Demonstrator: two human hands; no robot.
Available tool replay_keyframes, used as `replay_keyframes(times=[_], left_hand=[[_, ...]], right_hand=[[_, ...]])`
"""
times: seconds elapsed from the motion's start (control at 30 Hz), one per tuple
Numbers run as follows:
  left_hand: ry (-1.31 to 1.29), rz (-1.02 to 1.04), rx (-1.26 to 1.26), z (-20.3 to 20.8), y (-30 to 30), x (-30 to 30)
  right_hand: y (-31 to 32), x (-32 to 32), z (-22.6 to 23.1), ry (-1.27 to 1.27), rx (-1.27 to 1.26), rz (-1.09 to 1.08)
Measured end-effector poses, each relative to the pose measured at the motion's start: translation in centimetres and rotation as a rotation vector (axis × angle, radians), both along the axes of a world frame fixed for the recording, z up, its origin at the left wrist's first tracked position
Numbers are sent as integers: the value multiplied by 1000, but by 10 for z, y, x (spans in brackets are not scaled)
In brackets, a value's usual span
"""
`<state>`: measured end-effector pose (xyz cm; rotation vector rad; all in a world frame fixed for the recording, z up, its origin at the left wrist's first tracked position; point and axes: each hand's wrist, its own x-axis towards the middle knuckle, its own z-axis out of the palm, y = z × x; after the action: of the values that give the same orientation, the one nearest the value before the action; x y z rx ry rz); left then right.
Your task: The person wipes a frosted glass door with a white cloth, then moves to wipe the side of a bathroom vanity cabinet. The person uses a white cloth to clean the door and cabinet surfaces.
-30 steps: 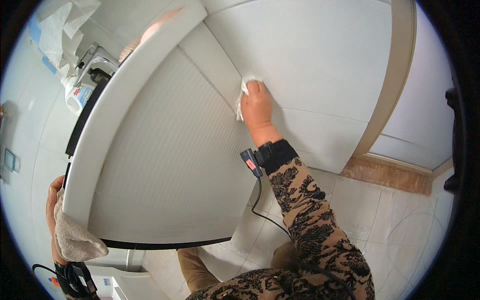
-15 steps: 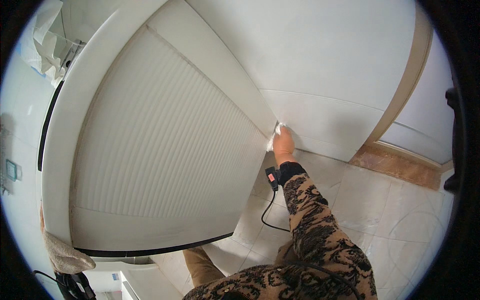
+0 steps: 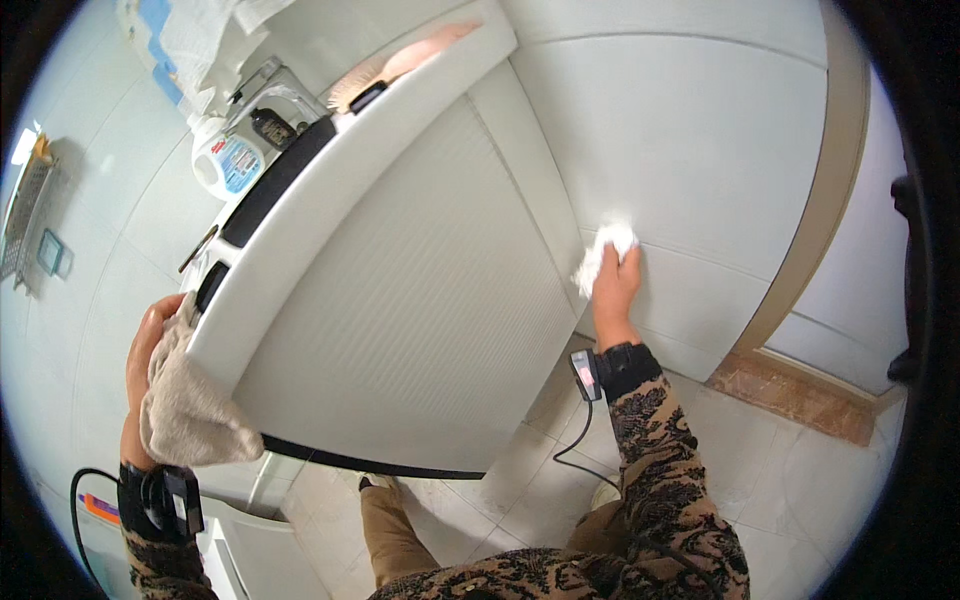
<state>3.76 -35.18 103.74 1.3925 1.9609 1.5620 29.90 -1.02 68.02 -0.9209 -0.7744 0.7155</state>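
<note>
My right hand pinches a crumpled white tissue or cloth against the pale wall panel, just beside the far edge of a large white appliance with a ribbed side. At the appliance's near left corner, my left hand is closed around a beige cloth, which drapes down over that corner. Part of the left hand's grip is hidden by the cloth. Black devices with cables are strapped to both wrists.
On the far side stand a white detergent bottle, a dark bottle and a pink-and-bristled hairbrush. A wire rack hangs on the left wall. A door frame rises at right above a brown stone sill. Tiled floor lies below.
My right hand has moved up from the low corner onto the wall panel, keeping the white wad. The view has shifted, bringing my left hand and the items behind the appliance into sight.
</note>
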Motion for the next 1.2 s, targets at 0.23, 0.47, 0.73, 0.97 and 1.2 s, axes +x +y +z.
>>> replay_keyframes(times=[0.23,0.47,0.73,0.97,1.2], left_hand=[[11,7,33,2,-1,-3],[-63,-181,55,2,6,-23],[-89,-216,126,-5,14,-55],[46,-89,226,14,1,-20],[565,-228,112,13,-17,30]], right_hand=[[11,-17,206,-192,255,-14],[-43,-65,248,-129,279,68],[-183,-116,222,-186,573,145],[-236,-121,196,-252,791,231],[-154,-104,180,-256,600,62]])
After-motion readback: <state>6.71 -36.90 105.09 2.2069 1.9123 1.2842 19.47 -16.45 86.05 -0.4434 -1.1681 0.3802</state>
